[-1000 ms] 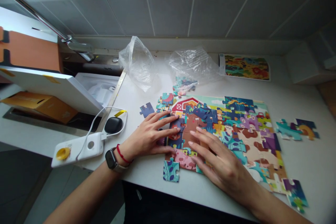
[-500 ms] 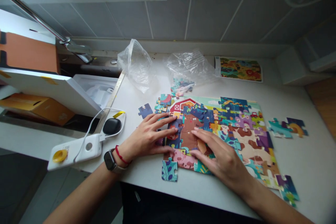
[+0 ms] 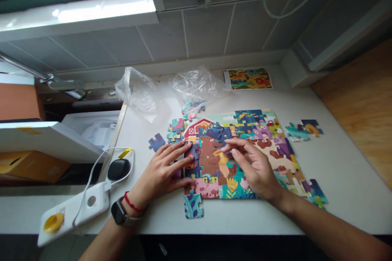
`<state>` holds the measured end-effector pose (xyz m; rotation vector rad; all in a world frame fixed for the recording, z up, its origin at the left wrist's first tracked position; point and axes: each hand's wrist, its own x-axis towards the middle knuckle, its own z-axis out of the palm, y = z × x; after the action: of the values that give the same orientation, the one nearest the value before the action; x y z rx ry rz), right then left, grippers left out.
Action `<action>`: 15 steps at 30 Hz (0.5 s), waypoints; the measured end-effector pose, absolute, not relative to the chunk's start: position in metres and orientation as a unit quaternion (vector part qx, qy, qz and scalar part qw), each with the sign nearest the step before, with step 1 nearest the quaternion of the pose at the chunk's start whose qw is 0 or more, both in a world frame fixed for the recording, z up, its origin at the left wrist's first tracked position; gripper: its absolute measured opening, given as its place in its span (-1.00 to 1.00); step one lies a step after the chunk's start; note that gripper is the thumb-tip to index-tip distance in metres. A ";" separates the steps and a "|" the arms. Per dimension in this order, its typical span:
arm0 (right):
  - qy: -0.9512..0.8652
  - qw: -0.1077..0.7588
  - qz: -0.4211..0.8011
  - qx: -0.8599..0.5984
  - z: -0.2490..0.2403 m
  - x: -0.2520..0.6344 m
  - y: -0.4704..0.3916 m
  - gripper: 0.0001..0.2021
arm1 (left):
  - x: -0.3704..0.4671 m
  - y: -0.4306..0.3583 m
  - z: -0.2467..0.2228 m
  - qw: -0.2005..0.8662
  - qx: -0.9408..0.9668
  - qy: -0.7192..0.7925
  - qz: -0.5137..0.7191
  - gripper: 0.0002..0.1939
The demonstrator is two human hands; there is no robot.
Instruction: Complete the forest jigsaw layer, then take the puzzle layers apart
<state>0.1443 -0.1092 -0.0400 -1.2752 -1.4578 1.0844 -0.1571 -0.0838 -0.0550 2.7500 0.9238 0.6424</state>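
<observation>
A partly joined jigsaw puzzle (image 3: 208,159) lies on the white tabletop, showing a red barn, a brown animal and a spotted cow. My left hand (image 3: 162,171) rests with spread fingers on its left edge; a dark watch and a red string circle that wrist. Above the puzzle's middle, my right hand (image 3: 252,167) is loosely curled, thumb and fingertips slightly apart, with no piece visible between them. A teal puzzle piece (image 3: 193,205) with dark leaf shapes touches the lower left edge. To the left lies a loose dark blue piece (image 3: 157,142).
Crumpled clear plastic bags (image 3: 199,83) and a picture card (image 3: 248,78) lie at the back. Loose pieces (image 3: 297,131) sit to the right. A white power strip (image 3: 76,214) with a black plug (image 3: 118,169) is at the left, beside boxes (image 3: 33,167) and a faucet (image 3: 65,85).
My right hand has lifted from the puzzle and its fingers have curled. My left hand stays on the left edge. The camera view has shifted, showing more window and wall.
</observation>
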 end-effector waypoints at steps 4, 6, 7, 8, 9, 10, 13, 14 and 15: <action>-0.578 0.447 0.449 -0.516 -0.042 0.145 -0.110 -0.77 | -0.156 -0.085 -0.055 0.051 0.929 0.292 0.221 -0.48; -0.577 0.449 0.449 -0.514 -0.041 0.145 -0.111 -0.77 | -0.156 -0.085 -0.055 0.049 0.931 0.287 0.218 -0.47; -0.580 0.450 0.447 -0.512 -0.041 0.146 -0.111 -0.78 | -0.155 -0.085 -0.055 0.050 0.932 0.287 0.217 -0.48; -0.584 0.450 0.444 -0.509 -0.040 0.146 -0.111 -0.79 | -0.155 -0.084 -0.054 0.052 0.932 0.287 0.218 -0.48; -0.592 0.449 0.439 -0.505 -0.039 0.147 -0.111 -0.79 | -0.155 -0.084 -0.054 0.052 0.931 0.286 0.221 -0.50; -0.603 0.447 0.432 -0.500 -0.038 0.147 -0.111 -0.80 | -0.155 -0.084 -0.054 0.053 0.930 0.286 0.224 -0.51; -0.658 0.432 0.393 -0.475 -0.037 0.149 -0.110 -0.80 | -0.155 -0.084 -0.053 0.055 0.929 0.285 0.229 -0.52; -0.689 0.425 0.372 -0.454 -0.037 0.148 -0.111 -0.80 | -0.156 -0.084 -0.053 0.056 0.929 0.285 0.230 -0.51; -0.727 0.414 0.347 -0.425 -0.038 0.148 -0.111 -0.78 | -0.156 -0.084 -0.053 0.058 0.929 0.286 0.229 -0.51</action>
<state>0.1480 -0.1110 -0.0383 -1.0678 -1.8268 0.8719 -0.1557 -0.0839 -0.0530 2.8153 0.8661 0.6950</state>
